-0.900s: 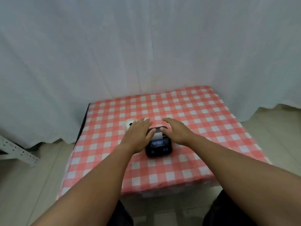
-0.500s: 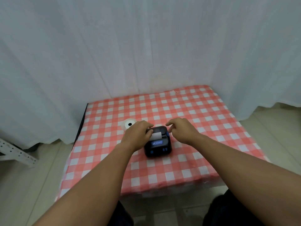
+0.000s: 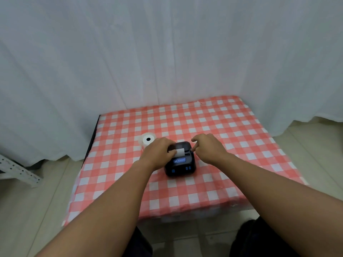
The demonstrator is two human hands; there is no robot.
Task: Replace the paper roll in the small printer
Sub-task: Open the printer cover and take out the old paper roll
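Observation:
A small black printer [image 3: 181, 164] with a blue display and blue buttons sits on the red-and-white checked table [image 3: 232, 127]. A short strip of white paper [image 3: 179, 152] sticks out of its top slot. My left hand [image 3: 157, 153] grips the printer's left side, thumb touching the paper strip. My right hand [image 3: 209, 148] is at the printer's right upper edge, fingertips curled against the lid. A white paper roll [image 3: 148, 140] stands on end just behind my left hand.
White curtains [image 3: 167, 52] hang close behind the table. A white perforated metal rail [image 3: 16, 169] lies on the pale floor at the left. My dark-clothed knees [image 3: 259, 240] show under the table's near edge.
Both hands went from flat over the printer to curled against its sides. The printer's lid and paper strip came into view between them.

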